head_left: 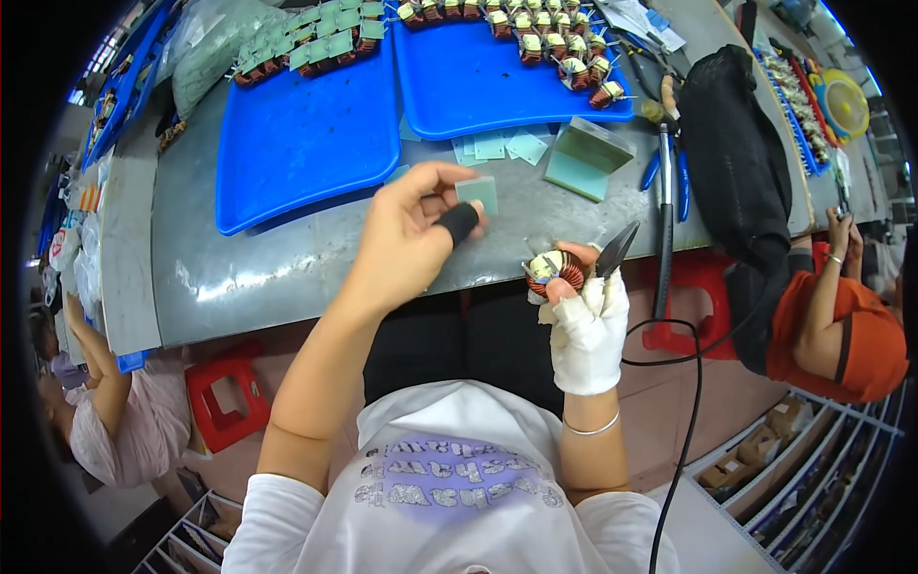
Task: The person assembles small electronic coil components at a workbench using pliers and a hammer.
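My left hand (411,225), with a black cover on one finger, pinches a small pale green square plate (478,195) just above the metal table. My right hand (585,330), in a white glove with bare fingertips, grips a copper-wound ring coil (557,274) at the table's front edge. Pale material fills the coil's middle, and thin wire ends stick out. A dark pointed tool (618,251) also juts from the right hand; its handle is hidden. Plate and coil are apart. More pale green plates (490,145) lie loose beyond my left hand.
A blue tray (306,163) at left holds coils topped with green plates; another blue tray (449,86) holds bare-topped coils. An open-sided green holder (585,158), blue-handled pliers (682,182) and a black rod-like tool (664,239) lie right. A black cable (690,421) hangs there. People sit both sides.
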Demonstrator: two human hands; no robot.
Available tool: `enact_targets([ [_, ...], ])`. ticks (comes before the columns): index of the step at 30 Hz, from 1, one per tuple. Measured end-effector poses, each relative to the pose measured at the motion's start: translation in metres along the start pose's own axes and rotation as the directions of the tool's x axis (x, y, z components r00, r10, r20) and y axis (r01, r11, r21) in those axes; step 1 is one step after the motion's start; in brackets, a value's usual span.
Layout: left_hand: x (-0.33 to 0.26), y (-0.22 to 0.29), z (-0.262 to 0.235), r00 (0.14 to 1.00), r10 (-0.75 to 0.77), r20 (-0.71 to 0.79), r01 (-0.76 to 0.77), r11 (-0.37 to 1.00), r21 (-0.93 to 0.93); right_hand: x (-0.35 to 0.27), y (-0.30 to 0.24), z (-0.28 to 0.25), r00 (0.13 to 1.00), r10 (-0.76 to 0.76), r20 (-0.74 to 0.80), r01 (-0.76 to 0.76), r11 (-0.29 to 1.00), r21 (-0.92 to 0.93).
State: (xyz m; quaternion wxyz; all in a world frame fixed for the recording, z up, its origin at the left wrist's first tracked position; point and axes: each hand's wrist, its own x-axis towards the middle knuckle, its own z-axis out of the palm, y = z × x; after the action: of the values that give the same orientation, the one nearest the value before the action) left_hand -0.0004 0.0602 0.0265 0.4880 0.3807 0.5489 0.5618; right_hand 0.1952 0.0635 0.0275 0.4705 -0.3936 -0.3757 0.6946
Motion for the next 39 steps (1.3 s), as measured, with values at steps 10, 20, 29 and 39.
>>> enact_targets([
  [10, -0.031, 0.019, 0.004, 0.991, 0.018, 0.131, -0.012, 0.999, -0.047, -0.006, -0.008, 0.014, 0.988, -0.140, 0.062, 0.153, 0.926, -0.345],
  [20, -0.038, 0.016, -0.003, 0.976, 0.066, 0.206, -0.068, 0.998, 0.003, -0.009, -0.015, 0.018, 0.987, -0.145, 0.065, 0.158, 0.871, -0.464],
  [29, -0.035, 0.010, -0.013, 0.964, 0.079, 0.254, -0.090, 0.995, 0.031, -0.007, -0.006, 0.016, 0.959, -0.233, 0.163, 0.284, 0.766, -0.577],
  [39, -0.033, 0.002, -0.020, 0.966, 0.028, 0.256, -0.024, 1.000, -0.018, -0.001, 0.001, 0.014, 0.951, -0.231, 0.206, 0.310, 0.714, -0.628],
])
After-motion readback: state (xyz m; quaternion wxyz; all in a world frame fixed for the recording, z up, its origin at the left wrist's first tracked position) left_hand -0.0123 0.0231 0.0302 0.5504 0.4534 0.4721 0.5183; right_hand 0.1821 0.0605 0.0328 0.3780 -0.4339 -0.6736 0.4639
